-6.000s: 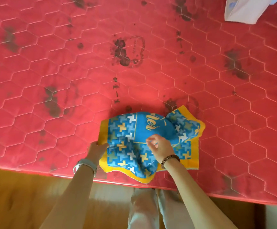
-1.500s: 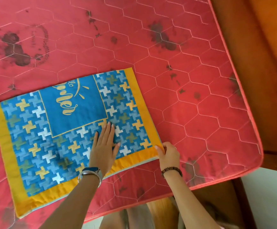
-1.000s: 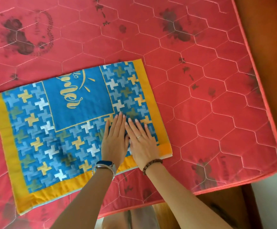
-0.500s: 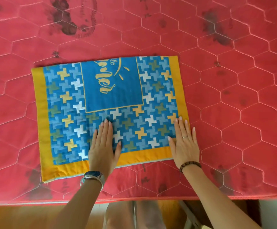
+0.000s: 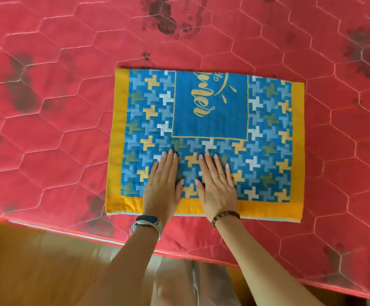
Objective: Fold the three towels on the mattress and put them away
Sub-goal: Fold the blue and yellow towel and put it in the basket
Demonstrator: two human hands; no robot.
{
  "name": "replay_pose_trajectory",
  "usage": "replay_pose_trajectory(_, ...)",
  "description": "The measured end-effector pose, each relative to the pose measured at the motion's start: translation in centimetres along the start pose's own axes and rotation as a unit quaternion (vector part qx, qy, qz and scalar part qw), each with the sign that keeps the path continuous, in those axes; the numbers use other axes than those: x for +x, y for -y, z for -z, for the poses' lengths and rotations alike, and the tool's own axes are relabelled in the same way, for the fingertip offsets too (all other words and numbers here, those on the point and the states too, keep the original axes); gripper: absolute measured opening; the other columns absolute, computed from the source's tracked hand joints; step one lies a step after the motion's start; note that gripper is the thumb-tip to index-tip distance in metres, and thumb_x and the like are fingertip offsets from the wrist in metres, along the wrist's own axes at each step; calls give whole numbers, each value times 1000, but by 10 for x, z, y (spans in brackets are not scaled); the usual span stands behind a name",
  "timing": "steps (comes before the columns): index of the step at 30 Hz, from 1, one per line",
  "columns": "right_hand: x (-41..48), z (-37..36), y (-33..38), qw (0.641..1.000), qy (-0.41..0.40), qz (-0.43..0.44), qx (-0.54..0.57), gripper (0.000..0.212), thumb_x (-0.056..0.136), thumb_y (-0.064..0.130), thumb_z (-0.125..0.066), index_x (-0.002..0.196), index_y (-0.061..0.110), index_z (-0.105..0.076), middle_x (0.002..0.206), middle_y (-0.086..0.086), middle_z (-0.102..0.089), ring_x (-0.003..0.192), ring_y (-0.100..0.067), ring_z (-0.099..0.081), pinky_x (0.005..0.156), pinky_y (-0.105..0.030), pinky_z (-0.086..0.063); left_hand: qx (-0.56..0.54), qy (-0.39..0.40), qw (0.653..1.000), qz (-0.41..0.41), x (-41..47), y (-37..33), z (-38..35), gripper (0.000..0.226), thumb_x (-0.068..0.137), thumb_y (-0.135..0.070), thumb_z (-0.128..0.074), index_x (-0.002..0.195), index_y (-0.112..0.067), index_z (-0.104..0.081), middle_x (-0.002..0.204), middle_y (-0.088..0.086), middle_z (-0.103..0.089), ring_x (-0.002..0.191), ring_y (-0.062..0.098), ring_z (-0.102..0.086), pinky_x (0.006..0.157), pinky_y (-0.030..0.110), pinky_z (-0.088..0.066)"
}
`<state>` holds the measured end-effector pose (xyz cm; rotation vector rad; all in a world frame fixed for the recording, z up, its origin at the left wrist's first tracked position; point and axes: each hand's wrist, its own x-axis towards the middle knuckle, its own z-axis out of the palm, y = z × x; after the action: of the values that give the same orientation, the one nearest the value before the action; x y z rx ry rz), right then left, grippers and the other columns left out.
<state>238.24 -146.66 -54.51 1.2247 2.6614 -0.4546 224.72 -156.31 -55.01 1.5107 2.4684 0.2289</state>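
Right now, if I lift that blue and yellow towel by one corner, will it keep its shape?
Probably not. The towel lies limp and flat under the left hand and right hand, so it is likely floppy. Its near edge seems layered, so the fold may fall open. It should drag rather than slide on the quilted mattress.

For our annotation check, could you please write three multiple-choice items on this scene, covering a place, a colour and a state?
1. Where does the towel lie on the red mattress?
A. near the edge closest to the person
B. hanging off the far edge
C. on the floor

2. What colour is the towel's border?
A. white
B. yellow
C. green

3. How are the left hand and right hand placed?
A. pinching two corners
B. lifted clear of the cloth
C. pressed flat, side by side

Answers: 1 A, its near hem sits just inside the mattress edge; 2 B, a yellow band frames the blue pattern; 3 C, both palms lie open on the cloth.
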Motion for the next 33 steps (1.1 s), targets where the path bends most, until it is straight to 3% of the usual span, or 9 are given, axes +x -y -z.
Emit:
replay_pose_trajectory(10,-1,-1,1,999,-23,-8,-20,60,100,47,-9,155,22,-7,163,8,0,150,-11,1,122,-41,-5,-12,-38,993,116,-43,81,18,67,101,-42,-34,155,-4,-22,164,13,-17,152,24,-15,123,43,-19)
replay_pose_trajectory(15,0,-3,1,999,-26,-15,-21,60,100,46,-16,155,21,-12,163,7,-5,150,-12,-3,122,-43,-9,-129,-61,973,179,-51,90,26,65,100,-36,-41,153,-2,-24,161,14,-25,150,25,-21,121,36,-19)
replay_pose_trajectory(18,0,-3,1,999,-27,-14,-23,60,100,46,-17,155,21,-13,163,7,-6,150,-12,-4,122,-42,-8,-244,-121,925,265,-51,87,39,56,95,-22,-62,142,-2,-40,129,11,-50,118,21,-44,105,33,-35)
replay_pose_trajectory(21,1,-2,1,999,-25,-15,-24,60,100,47,-15,155,21,-13,163,7,-6,150,-12,-3,122,-41,-6,-339,-140,864,345,-46,84,51,44,90,-13,-69,127,-3,-48,108,3,-49,95,18,-49,84,34,-44)
replay_pose_trajectory(23,1,-1,2,999,-25,-17,-25,60,100,47,-16,154,21,-14,163,7,-7,150,-12,-3,122,-41,-5,-357,-124,851,365,-46,89,54,39,89,-15,-70,122,-7,-50,96,1,-57,83,25,-57,73,36,-46)
replay_pose_trajectory(25,1,0,1,999,-25,-17,-22,60,100,47,-16,154,21,-15,163,6,-8,150,-12,-4,122,-40,-5,-326,-91,866,368,-49,96,54,33,92,-21,-67,119,-10,-51,86,4,-64,74,34,-62,64,42,-50)
replay_pose_trajectory(29,0,1,1,1000,-18,-14,-21,62,100,49,-12,154,20,-17,162,6,-9,150,-12,-5,122,-40,-6,-245,-45,900,357,-51,104,56,29,96,-23,-60,119,-10,-47,96,17,-67,80,44,-65,64,47,-51)
replay_pose_trajectory(33,7,6,12,998,-54,-24,-3,59,100,43,-21,154,19,-18,163,4,-10,150,-14,-8,122,-43,-9,-72,-151,958,233,-37,88,53,43,79,3,-70,116,-4,-49,100,19,-60,86,36,-55,69,45,-45)
